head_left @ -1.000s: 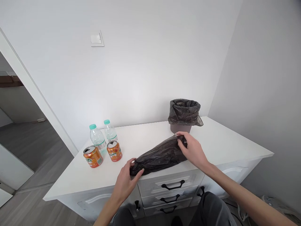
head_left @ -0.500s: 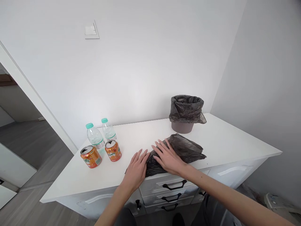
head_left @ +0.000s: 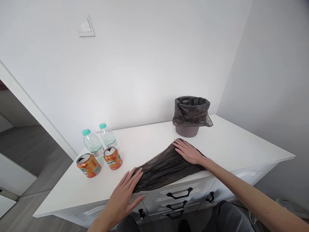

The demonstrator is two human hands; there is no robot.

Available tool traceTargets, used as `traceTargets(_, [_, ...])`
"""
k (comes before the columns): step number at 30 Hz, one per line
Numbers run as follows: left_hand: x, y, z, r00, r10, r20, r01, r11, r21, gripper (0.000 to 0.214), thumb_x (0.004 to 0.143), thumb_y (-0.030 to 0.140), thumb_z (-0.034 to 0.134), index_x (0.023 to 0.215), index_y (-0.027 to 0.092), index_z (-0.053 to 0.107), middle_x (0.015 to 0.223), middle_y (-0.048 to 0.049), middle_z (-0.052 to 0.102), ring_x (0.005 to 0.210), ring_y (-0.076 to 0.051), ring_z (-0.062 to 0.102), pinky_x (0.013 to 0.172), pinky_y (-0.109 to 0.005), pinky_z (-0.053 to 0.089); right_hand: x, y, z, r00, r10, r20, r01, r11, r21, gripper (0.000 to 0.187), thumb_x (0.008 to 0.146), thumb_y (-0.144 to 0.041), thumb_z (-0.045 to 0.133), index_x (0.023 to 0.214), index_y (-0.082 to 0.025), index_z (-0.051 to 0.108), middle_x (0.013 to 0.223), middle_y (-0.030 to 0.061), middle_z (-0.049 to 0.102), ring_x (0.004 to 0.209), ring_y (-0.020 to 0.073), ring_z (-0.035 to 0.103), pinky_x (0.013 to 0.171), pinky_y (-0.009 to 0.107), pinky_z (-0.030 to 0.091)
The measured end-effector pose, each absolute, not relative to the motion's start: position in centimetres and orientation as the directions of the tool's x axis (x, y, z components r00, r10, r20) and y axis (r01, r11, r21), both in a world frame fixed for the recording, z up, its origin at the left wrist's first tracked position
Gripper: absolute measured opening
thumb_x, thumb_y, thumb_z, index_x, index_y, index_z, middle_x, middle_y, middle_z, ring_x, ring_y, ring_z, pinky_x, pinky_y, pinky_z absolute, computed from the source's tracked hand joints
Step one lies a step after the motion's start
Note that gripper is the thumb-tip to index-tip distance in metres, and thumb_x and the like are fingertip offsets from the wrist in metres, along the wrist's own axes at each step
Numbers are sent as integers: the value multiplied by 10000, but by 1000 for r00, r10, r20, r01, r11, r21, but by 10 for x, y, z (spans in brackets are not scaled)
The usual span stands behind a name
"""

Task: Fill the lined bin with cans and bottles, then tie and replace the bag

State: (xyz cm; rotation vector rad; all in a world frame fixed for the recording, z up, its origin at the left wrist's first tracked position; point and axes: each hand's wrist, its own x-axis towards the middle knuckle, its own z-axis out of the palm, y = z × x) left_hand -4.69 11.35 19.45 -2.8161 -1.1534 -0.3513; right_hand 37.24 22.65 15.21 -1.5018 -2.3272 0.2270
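A black plastic bag [head_left: 164, 169] lies flat and stretched out near the front edge of the white countertop [head_left: 231, 145], with fine wrinkles running along it. My left hand [head_left: 122, 195] rests at the bag's left end, fingers extended and thumb apart. Flat on the right end of the bag is my right hand [head_left: 188, 151], its fingers stretched out. Behind the bag stands a small bin [head_left: 187, 131], its rim covered by a black bin liner [head_left: 191, 112] folded down over the outside.
At the left stand two opened orange soda cans, the left can [head_left: 89, 166] and the right can [head_left: 113, 158]. Behind them are two clear bottles with teal caps, the left bottle [head_left: 93, 142] and the right bottle [head_left: 107, 135]. Drawers with dark handles [head_left: 180, 193] sit below the counter.
My hands have moved apart, the left toward the lower left and the right to the right. The bag between them has gone from bunched up to spread flat and long.
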Motion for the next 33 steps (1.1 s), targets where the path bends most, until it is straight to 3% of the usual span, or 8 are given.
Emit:
traceTargets(7, [-75, 90, 206, 699, 607, 378, 661, -750, -20, 669, 1000, 135, 467, 1584, 450, 382, 1499, 36, 615, 1460, -237, 508, 1162, -461, 512, 330, 166, 188, -378, 865, 329, 718, 499, -486, 666, 1024, -627, 439, 1592, -278, 430, 1612, 94, 482, 1513, 320, 412, 1246, 565, 335])
traceTargets(12, [-26, 61, 266, 723, 457, 517, 585, -804, -107, 651, 977, 38, 429, 1525, 386, 488, 1312, 8, 742, 1391, -203, 581, 1173, -417, 510, 253, 76, 201, -531, 750, 394, 377, 626, -683, 987, 845, -624, 733, 1657, -280, 290, 1614, 99, 476, 1481, 333, 453, 1240, 544, 354])
traceTargets(17, [34, 47, 295, 504, 309, 806, 663, -736, -132, 685, 962, 86, 577, 1547, 397, 404, 1340, -33, 709, 1297, -247, 649, 1089, -507, 564, 228, 72, 194, -168, 955, 244, 122, 266, -956, 608, 1057, -547, 391, 1568, -229, 472, 1423, 107, 661, 1325, 317, 619, 1096, 508, 528])
traceTargets(20, [59, 61, 284, 584, 414, 699, 626, -777, -63, 519, 1031, 153, 469, 1509, 355, 455, 1393, -53, 679, 1331, -246, 627, 1099, -500, 554, 256, 103, 187, 72, 995, 69, 45, 65, -997, 645, 1062, -562, 310, 1535, -166, 496, 1359, 160, 689, 1268, 333, 662, 1014, 505, 590])
traceTargets(23, [80, 89, 259, 732, 494, 469, 551, -834, 18, 465, 1069, 346, 455, 1527, 262, 460, 1549, -77, 565, 1485, -276, 474, 1183, -517, 482, 291, 129, 186, 230, 961, 154, 199, 108, -974, 654, 1009, -471, 472, 1584, -166, 406, 1435, 190, 629, 1320, 355, 620, 1066, 549, 554])
traceTargets(26, [96, 120, 231, 812, 514, 277, 513, -855, 81, 671, 1044, 519, 474, 1638, 270, 287, 1689, -54, 361, 1579, -285, 298, 1266, -524, 367, 307, 132, 193, 264, 877, 402, 550, 205, -810, 795, 970, -364, 529, 1665, -164, 197, 1644, 184, 393, 1520, 354, 390, 1196, 580, 427])
traceTargets(29, [106, 142, 209, 824, 532, 192, 517, -846, 126, 708, 1060, 525, 417, 1677, 309, 146, 1717, -28, 275, 1598, -283, 232, 1298, -520, 297, 303, 108, 196, 15, 829, 559, 751, 360, -554, 767, 1021, -347, 458, 1686, -229, 94, 1715, 108, 275, 1591, 285, 248, 1273, 532, 337])
traceTargets(33, [109, 155, 196, 834, 527, 164, 502, -848, 172, 698, 1063, 517, 413, 1676, 324, 141, 1724, -7, 260, 1606, -277, 204, 1315, -528, 251, 300, 73, 180, -309, 817, 486, 789, 506, -349, 888, 994, -371, 544, 1689, -224, 11, 1720, 101, 268, 1590, 284, 253, 1272, 542, 343])
